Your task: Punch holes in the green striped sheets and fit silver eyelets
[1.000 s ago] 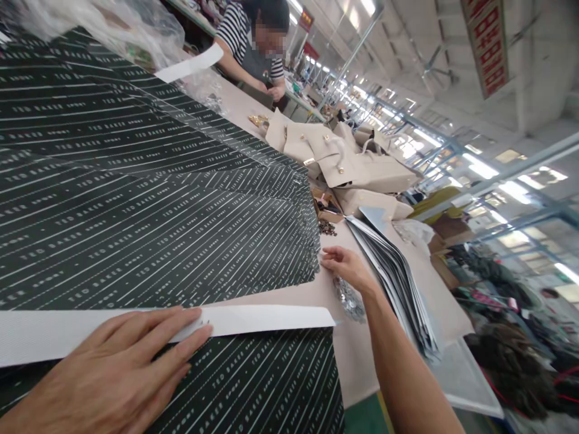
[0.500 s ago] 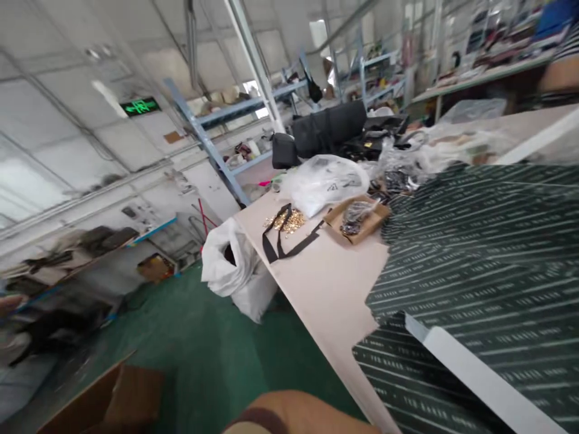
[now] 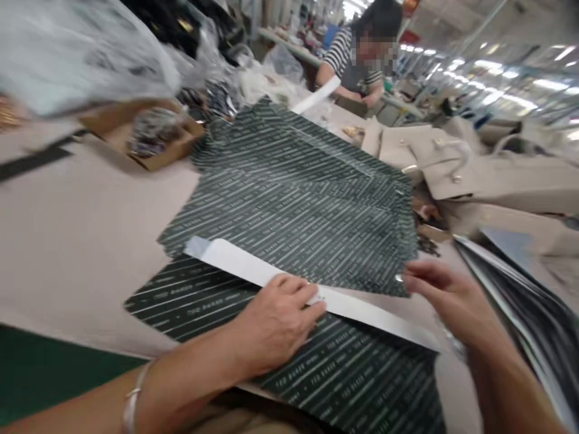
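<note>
My left hand has its fingers bent over a long white strip and grips it at about its middle. The strip lies slantwise across a dark green striped lining piece with printed lettering. My right hand is closed in a pinch at the near right corner of a stack of the same printed lining. A small shiny bit shows at its fingertips, too blurred to name.
An open cardboard box with a plastic-wrapped bundle stands at the left, beside a clear plastic bag. Beige handbags lie at the right, above dark sheets. Across the table a person in striped sleeves works.
The view has swung right from the floor and shelves to the table. Both my hands are now in sight over the lining; before, only part of one arm showed at the bottom.
</note>
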